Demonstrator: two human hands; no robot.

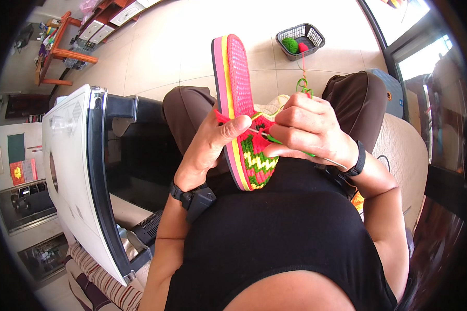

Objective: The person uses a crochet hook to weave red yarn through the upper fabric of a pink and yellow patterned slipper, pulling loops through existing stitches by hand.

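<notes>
A crocheted slipper in red, green and yellow zigzags, on a layered sole, is held upright before my chest. My left hand grips it at mid-length, the thumb pressing on the red knitted edge. In my right hand is a crochet hook with a green grip; its metal tip reaches the red stitches beside my left thumb. A yellow-green strand runs from the slipper to my right fingers. Red and green yarn trails from that hand towards the basket. My right palm is hidden.
On the tiled floor ahead stands a black plastic basket holding a green yarn ball and a smaller red one. A white-topped table with dark edging is close on my left. A cushioned seat shows at my right.
</notes>
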